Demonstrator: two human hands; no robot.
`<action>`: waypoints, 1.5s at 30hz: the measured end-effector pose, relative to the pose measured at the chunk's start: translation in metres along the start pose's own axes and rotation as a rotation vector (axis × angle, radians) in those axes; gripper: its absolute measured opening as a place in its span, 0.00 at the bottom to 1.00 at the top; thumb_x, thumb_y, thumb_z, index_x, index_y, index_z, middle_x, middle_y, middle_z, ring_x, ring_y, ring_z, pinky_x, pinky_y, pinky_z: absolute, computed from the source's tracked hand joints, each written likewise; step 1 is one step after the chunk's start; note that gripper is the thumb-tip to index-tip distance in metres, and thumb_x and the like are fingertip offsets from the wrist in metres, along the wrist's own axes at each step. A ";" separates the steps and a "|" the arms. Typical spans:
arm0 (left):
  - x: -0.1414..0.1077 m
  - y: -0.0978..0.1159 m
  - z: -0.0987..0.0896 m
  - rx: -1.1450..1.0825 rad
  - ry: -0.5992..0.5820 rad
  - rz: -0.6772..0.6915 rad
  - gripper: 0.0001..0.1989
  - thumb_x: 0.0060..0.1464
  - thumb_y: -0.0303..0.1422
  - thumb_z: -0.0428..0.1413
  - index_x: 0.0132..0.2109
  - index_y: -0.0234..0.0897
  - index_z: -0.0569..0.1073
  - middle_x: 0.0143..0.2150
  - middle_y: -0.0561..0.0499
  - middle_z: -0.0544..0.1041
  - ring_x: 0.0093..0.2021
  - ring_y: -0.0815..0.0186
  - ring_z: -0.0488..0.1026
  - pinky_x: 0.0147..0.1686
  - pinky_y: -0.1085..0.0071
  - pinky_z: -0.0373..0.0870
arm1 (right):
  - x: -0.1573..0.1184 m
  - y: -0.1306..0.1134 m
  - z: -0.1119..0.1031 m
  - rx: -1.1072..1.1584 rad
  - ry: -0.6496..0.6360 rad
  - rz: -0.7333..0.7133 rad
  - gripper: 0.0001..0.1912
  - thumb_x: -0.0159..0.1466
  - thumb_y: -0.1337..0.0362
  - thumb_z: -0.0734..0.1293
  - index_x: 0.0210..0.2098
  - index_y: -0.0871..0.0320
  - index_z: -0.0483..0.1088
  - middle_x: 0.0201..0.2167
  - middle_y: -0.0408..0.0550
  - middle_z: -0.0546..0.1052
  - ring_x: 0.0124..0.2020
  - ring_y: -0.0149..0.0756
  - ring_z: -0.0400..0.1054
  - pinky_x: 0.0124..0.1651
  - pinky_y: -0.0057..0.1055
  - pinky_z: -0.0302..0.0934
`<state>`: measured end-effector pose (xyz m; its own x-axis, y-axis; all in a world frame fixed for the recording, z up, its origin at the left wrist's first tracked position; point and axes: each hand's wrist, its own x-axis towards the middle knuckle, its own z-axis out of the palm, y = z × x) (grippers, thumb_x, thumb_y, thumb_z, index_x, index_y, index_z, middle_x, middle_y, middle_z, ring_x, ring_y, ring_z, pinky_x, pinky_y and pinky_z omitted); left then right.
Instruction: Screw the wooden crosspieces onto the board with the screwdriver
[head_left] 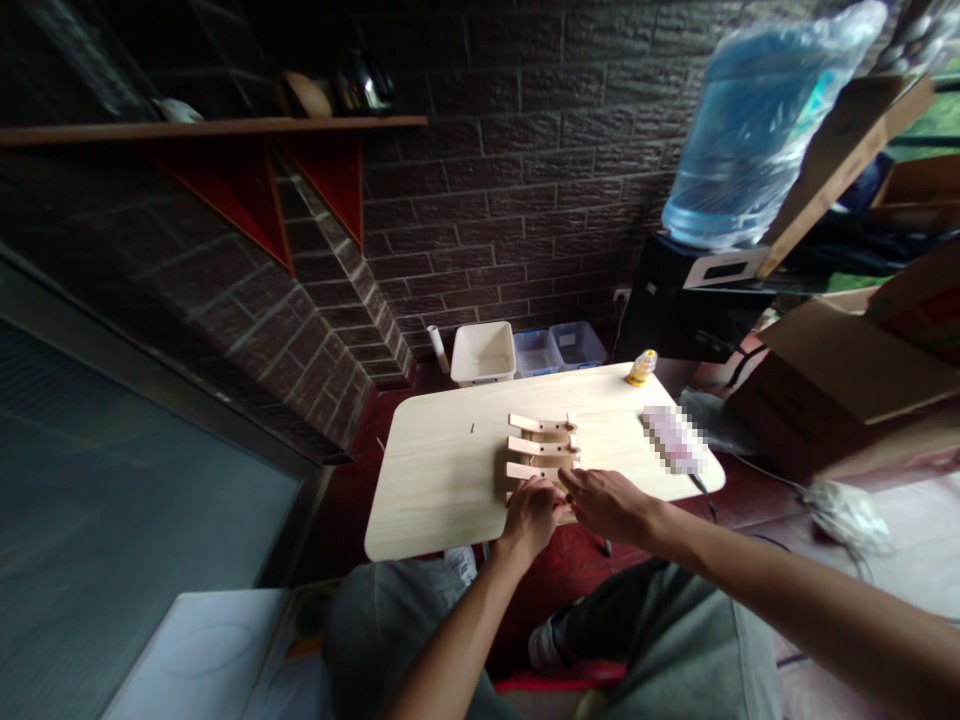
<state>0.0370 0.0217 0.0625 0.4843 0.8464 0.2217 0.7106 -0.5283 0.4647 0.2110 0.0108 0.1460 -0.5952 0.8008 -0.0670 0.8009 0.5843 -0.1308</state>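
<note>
On the table lies a small wooden frame with several pale slats across it, dark dots along them and small pegs or knobs at their right ends. Over its near end, my left hand is closed, its fingertips meeting those of my right hand. My right hand's fingers are also bent and closed at the near right corner of the frame. Whatever is between the fingertips is hidden and too small to name. A small dark pin or screw rests left of the frame.
A small bottle with a yellow base stands at the far right corner. A blurred-out flat object with a cable lies at the right. Beyond the table are a white bin and blue tubs. Cardboard boxes sit at right.
</note>
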 end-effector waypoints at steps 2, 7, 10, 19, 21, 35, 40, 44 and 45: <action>0.001 0.000 0.000 0.002 0.001 0.004 0.03 0.52 0.27 0.62 0.36 0.36 0.76 0.38 0.47 0.78 0.43 0.58 0.73 0.46 0.62 0.68 | 0.001 0.000 -0.003 0.016 0.005 -0.039 0.15 0.66 0.72 0.57 0.50 0.61 0.67 0.43 0.55 0.76 0.41 0.39 0.72 0.39 0.31 0.63; 0.003 -0.002 0.000 0.015 -0.025 0.025 0.04 0.51 0.27 0.62 0.36 0.37 0.75 0.38 0.48 0.78 0.43 0.58 0.73 0.46 0.62 0.68 | 0.005 0.001 -0.006 -0.002 -0.044 -0.031 0.13 0.68 0.72 0.55 0.46 0.62 0.69 0.36 0.54 0.77 0.34 0.37 0.72 0.34 0.31 0.61; 0.003 -0.004 0.001 0.017 -0.043 0.041 0.03 0.53 0.27 0.61 0.36 0.37 0.75 0.38 0.47 0.78 0.44 0.58 0.73 0.48 0.62 0.68 | 0.004 -0.001 -0.007 -0.058 -0.081 0.016 0.12 0.68 0.70 0.57 0.47 0.64 0.69 0.34 0.55 0.77 0.32 0.38 0.72 0.32 0.31 0.61; 0.004 -0.004 0.003 0.039 -0.048 0.030 0.03 0.53 0.27 0.61 0.37 0.36 0.75 0.37 0.48 0.77 0.43 0.59 0.74 0.48 0.60 0.68 | 0.003 -0.003 -0.011 -0.081 -0.053 0.057 0.15 0.68 0.65 0.60 0.53 0.62 0.65 0.41 0.57 0.76 0.38 0.41 0.73 0.35 0.32 0.63; 0.004 -0.005 0.003 0.029 -0.036 0.039 0.03 0.53 0.28 0.62 0.36 0.36 0.75 0.38 0.48 0.78 0.43 0.58 0.74 0.49 0.60 0.68 | 0.004 -0.001 -0.013 -0.044 -0.035 -0.009 0.14 0.67 0.68 0.60 0.51 0.61 0.66 0.42 0.56 0.77 0.40 0.40 0.73 0.36 0.30 0.63; 0.002 -0.005 0.004 0.030 0.000 0.035 0.04 0.54 0.29 0.61 0.37 0.35 0.75 0.38 0.45 0.78 0.45 0.56 0.75 0.49 0.59 0.69 | 0.005 -0.009 -0.022 -0.069 -0.107 0.145 0.16 0.69 0.64 0.58 0.52 0.66 0.65 0.37 0.61 0.78 0.36 0.46 0.75 0.33 0.33 0.64; 0.006 -0.004 0.000 0.017 -0.033 0.014 0.02 0.52 0.27 0.61 0.35 0.36 0.75 0.37 0.47 0.78 0.44 0.57 0.75 0.48 0.61 0.69 | 0.005 -0.005 -0.019 -0.017 -0.069 0.026 0.14 0.67 0.69 0.58 0.51 0.61 0.66 0.41 0.56 0.78 0.39 0.42 0.75 0.34 0.31 0.61; 0.004 -0.008 0.004 0.012 -0.018 0.047 0.04 0.53 0.29 0.62 0.37 0.36 0.75 0.39 0.46 0.78 0.43 0.58 0.74 0.48 0.60 0.69 | 0.009 -0.002 -0.014 -0.002 -0.111 0.045 0.12 0.68 0.68 0.58 0.50 0.63 0.66 0.38 0.56 0.78 0.37 0.42 0.75 0.33 0.31 0.61; 0.003 -0.009 0.006 0.016 -0.013 0.059 0.04 0.53 0.29 0.62 0.37 0.36 0.74 0.38 0.47 0.78 0.43 0.58 0.74 0.48 0.60 0.69 | 0.009 -0.001 -0.012 -0.016 -0.114 0.073 0.13 0.69 0.66 0.59 0.51 0.65 0.66 0.38 0.57 0.78 0.37 0.43 0.75 0.33 0.32 0.61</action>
<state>0.0353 0.0288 0.0539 0.5323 0.8126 0.2375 0.6886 -0.5788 0.4369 0.2051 0.0192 0.1572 -0.5384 0.8214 -0.1880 0.8426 0.5280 -0.1062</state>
